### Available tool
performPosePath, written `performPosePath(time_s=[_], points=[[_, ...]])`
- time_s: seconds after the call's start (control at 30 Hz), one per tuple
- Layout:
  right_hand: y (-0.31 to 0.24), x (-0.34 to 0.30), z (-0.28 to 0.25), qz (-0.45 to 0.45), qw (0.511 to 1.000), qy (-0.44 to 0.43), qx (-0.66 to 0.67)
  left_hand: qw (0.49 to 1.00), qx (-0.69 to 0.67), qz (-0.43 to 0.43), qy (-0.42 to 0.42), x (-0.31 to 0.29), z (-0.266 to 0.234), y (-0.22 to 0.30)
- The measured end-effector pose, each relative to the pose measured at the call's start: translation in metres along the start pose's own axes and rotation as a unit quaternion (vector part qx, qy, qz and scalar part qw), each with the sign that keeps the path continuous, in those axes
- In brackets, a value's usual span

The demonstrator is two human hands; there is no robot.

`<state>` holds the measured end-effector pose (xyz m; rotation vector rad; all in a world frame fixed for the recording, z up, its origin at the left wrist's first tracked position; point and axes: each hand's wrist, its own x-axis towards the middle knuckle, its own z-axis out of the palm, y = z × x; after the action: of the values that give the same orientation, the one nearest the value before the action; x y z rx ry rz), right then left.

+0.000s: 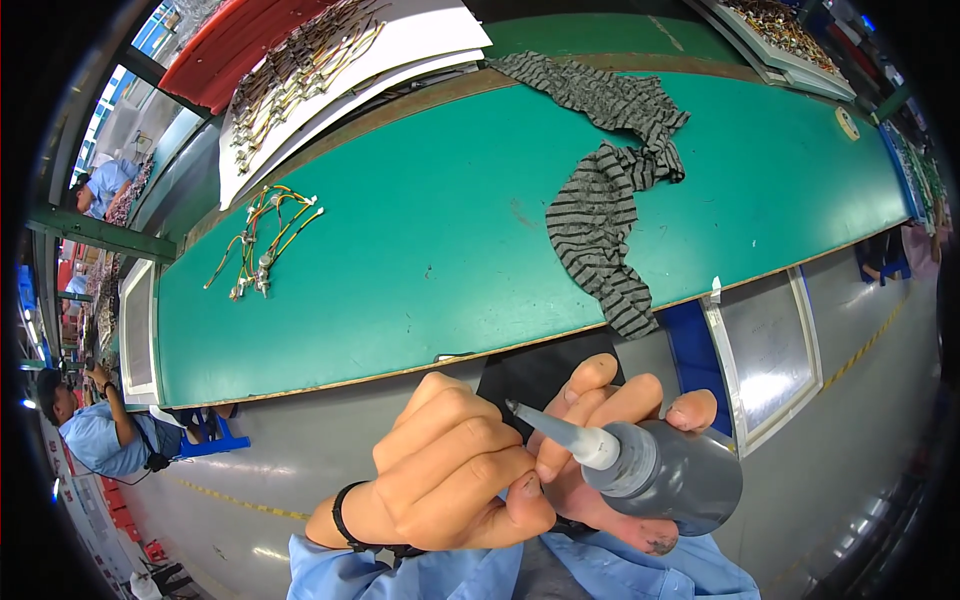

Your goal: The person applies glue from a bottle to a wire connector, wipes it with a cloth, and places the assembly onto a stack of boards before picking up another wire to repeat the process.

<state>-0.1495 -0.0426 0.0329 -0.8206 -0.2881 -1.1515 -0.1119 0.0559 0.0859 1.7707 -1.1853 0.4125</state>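
In front of my body, above my lap, my right hand grips a dark grey squeeze bottle. The bottle lies tilted, its pale tapered nozzle pointing up and to the left, with a dark tip. Beside it my left hand is closed, fingers curled and the thumb pressed against them. The fingertips of both hands meet just left of the bottle's neck. Whatever the left fingers pinch, if anything, is hidden. A dark band circles my left wrist.
On the green table lie a small wire bundle with connectors, a striped grey cloth hanging over the near edge, and a tape roll. More wire assemblies rest on white board behind. A co-worker sits at left.
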Motion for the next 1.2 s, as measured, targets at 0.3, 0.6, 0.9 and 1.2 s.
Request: performPosePath(time_s=[0.3, 0.6, 0.9, 1.2], points=[[0.000, -0.001, 0.001, 0.008, 0.999, 0.015, 0.029, 0.999, -0.047, -0.019, 0.019, -0.001, 0.005, 0.000], [0.005, -0.003, -0.005, -0.004, 1.000, 0.010, 0.013, 0.999, -0.031, -0.016, 0.000, -0.004, 0.008, -0.006], [0.004, 0.040, -0.089, 0.021, 0.973, 0.045, -0.227, 0.978, 0.137, -0.081, -0.133, 0.010, 0.027, -0.064], [0.005, 0.090, -0.092, 0.139, 0.900, -0.070, -0.408, 0.968, 0.141, -0.108, -0.179, 0.039, 0.061, -0.116]])
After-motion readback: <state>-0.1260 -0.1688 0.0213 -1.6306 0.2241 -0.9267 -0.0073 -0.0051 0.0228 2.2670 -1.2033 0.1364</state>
